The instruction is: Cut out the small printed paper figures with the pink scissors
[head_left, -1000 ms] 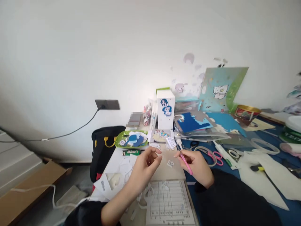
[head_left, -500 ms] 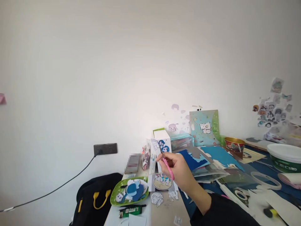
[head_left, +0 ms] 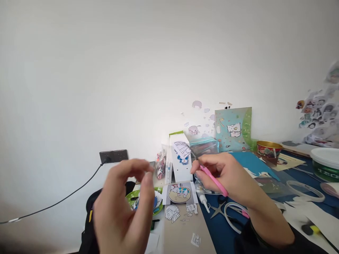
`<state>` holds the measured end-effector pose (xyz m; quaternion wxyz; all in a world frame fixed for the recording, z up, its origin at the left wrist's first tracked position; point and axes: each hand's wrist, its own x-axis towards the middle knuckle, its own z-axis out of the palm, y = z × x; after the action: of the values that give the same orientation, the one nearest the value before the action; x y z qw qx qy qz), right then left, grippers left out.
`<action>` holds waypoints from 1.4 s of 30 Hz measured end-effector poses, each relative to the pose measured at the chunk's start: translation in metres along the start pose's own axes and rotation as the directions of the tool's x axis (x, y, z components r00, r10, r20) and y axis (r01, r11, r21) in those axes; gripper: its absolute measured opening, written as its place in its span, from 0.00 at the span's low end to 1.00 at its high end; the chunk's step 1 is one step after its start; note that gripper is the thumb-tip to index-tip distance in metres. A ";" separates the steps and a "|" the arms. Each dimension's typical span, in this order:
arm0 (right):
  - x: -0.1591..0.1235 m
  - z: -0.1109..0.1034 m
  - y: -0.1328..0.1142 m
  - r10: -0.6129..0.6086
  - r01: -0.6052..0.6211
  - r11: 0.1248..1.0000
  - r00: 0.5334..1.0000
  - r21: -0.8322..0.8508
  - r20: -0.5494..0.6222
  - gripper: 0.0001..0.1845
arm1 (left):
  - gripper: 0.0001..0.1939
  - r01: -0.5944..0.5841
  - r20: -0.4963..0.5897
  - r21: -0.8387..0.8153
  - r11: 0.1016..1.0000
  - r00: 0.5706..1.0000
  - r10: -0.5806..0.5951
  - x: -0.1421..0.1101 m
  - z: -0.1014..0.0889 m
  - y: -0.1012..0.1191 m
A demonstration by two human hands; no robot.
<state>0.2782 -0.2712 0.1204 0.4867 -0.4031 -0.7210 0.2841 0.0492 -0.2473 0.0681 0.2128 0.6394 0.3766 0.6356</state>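
My right hand [head_left: 230,178] is closed on a thin pink tool [head_left: 214,180], held over the desk. A small striped paper cutout [head_left: 182,149] sits at the tool's tip, in front of a white box with a blue sticker [head_left: 182,165]. My left hand [head_left: 124,211] is raised at the left, blurred, fingers bent and apart, with nothing seen in it. Below lie a picture card [head_left: 180,193] and two small cutouts [head_left: 172,213], [head_left: 192,209] on brown card.
A green plate [head_left: 132,197] is partly hidden behind my left hand. Glue bottle [head_left: 203,199], scissors [head_left: 219,209] and a tape ring [head_left: 304,190] lie on the blue mat [head_left: 225,231]. Teal card [head_left: 233,128], gold bowl [head_left: 268,148] and white tub [head_left: 324,162] stand at the back. A wall socket [head_left: 113,156] has a cable plugged in.
My right hand lifted the cutout on the pink tool from the desk toward the white box. My left hand left view, then came back raised. The view tilted up.
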 end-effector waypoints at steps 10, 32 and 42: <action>-0.006 0.023 -0.008 -0.042 0.053 0.987 0.996 -0.154 0.074 0.11 | 0.06 0.231 0.440 -0.195 0.953 0.889 -0.125 0.029 0.023 0.059; -0.017 0.023 -0.011 -0.153 0.195 0.943 0.974 -0.271 0.170 0.10 | 0.08 0.202 0.436 -0.064 0.977 0.887 -0.155 0.018 0.008 0.075; -0.018 0.022 -0.001 -0.102 0.132 0.984 0.968 -0.122 0.228 0.08 | 0.09 0.178 0.444 -0.122 0.977 0.890 -0.107 0.012 0.010 0.077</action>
<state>0.2611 -0.2871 0.1047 0.3909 -0.3579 -0.8109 0.2480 0.0741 -0.2846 0.1329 0.3878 0.7166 0.3135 0.4876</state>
